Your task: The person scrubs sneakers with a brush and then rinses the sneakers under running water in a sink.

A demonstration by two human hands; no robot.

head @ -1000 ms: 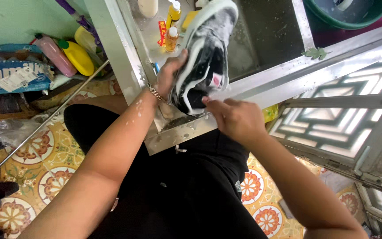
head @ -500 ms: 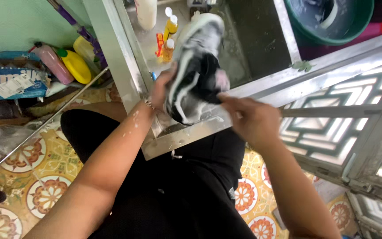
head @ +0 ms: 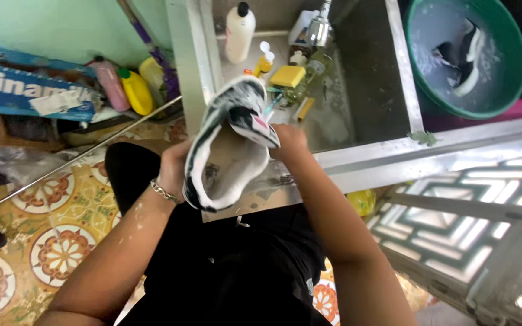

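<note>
**Shoe held over the sink, both hands on it**

I have my left hand [head: 173,172] wrapped around the side of the black-and-white sneaker [head: 228,145], fingers curled shut on its sole edge, a bracelet [head: 163,192] at the wrist. My right hand [head: 288,142] is closed on the shoe's far side near the collar, though the shoe hides most of those fingers. The sneaker is tilted toe-up, its opening and pale lining facing me, raised above the front rim of the metal sink [head: 364,160].

Beyond my fingers, in the sink, lie a yellow sponge [head: 287,76], a white bottle [head: 239,33] and a few small bottles. Further right of my right hand sits a green basin [head: 421,72] with the other shoe [head: 463,57] in grey water.

I judge this the scrubbing or inspecting step, the shoe being turned in the hands. The next move calls for a firm left-hand hold while the right frees itself for a brush or sponge, with the shoe kept over the sink.
</note>
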